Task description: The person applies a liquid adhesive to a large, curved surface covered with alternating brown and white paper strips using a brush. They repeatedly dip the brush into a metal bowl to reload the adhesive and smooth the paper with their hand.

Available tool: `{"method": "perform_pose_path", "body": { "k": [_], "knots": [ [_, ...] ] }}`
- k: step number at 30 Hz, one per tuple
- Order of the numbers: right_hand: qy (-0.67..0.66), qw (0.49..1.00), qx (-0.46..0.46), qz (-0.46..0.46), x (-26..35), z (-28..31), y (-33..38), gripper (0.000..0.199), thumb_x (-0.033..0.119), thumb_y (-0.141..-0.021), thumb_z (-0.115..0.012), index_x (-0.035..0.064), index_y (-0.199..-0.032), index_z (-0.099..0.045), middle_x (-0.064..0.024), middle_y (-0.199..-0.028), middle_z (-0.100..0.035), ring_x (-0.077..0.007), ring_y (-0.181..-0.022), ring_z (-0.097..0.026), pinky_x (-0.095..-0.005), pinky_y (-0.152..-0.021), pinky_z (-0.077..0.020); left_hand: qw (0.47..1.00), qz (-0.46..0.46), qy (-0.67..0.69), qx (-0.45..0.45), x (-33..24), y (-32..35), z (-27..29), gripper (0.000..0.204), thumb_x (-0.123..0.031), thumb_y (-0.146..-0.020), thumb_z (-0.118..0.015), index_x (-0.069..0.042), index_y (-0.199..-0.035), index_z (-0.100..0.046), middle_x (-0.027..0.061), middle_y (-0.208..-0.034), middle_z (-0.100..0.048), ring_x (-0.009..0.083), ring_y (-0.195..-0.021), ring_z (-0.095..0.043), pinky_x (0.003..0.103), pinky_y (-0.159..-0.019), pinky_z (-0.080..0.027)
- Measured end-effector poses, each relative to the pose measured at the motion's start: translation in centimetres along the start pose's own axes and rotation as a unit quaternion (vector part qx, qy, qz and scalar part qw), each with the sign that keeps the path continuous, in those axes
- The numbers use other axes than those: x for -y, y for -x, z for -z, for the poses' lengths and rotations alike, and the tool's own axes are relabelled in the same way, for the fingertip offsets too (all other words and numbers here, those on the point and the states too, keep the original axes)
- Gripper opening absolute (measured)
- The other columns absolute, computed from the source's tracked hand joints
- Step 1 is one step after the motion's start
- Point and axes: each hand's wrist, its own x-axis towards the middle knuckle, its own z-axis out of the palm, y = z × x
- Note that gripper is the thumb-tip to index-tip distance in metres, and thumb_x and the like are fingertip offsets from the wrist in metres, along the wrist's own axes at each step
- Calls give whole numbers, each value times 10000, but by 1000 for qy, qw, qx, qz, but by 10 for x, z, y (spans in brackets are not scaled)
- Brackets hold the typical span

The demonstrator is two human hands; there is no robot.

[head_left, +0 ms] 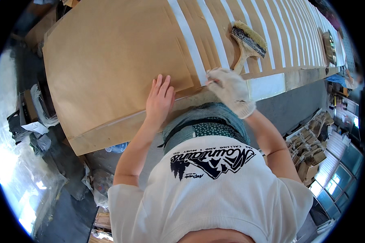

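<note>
My bare left hand [161,99] lies with its fingers stretched out on a large brown paper sheet [109,52], close to the table's near edge. My right hand [230,90] wears a white knit glove. Its fingers are curled together beside the near end of a white strip [188,38]; whatever is between them is hidden. A wide paste brush [248,42] with a wooden handle and pale bristles rests on the striped sheets just beyond the glove. Brown paper sheets overlap like steps to the right, white strips showing between them.
A metal bowl [329,47] stands at the table's far right. A whitish patch [267,86] covers part of the near table edge [302,79]. Bundled brown material [308,146] is stacked on the floor at right. Plastic sheeting [32,182] lies at left. Another person's arm [348,77] shows at far right.
</note>
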Motion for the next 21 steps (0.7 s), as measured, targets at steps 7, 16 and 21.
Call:
{"method": "perform_pose_path", "body": {
  "k": [7, 16, 21],
  "knots": [
    [-25, 996, -67, -46, -2, -60, -3, 290, 286, -868, -660, 77, -1061, -716, -166, -1031, -664, -353, -1047, -615, -446, -905, -481, 999, -37, -31, 18, 7, 7, 1, 144, -92, -784, -698, -50, -893, -612, 97, -1344, -588, 310, -1317, -497, 531, -1126, -382],
    [-11, 997, -61, -36, 0, -63, 1, 285, 284, -860, -667, 89, -1065, -704, -172, -1052, -655, -360, -1046, -609, -451, -912, -479, 998, -21, -43, 34, 4, 23, 16, 132, -89, -808, -699, -69, -911, -619, 80, -1394, -560, 285, -1337, -486, 536, -1126, -364],
    [19, 983, -183, 21, -6, -15, 13, 234, 206, -858, -664, 105, -1068, -683, -118, -1077, -674, -327, -1069, -618, -446, -917, -478, 999, 4, -8, 35, -5, 13, 30, 169, -167, -857, -685, -62, -982, -643, 84, -1416, -540, 294, -1342, -472, 515, -1110, -364]
  ]
}}
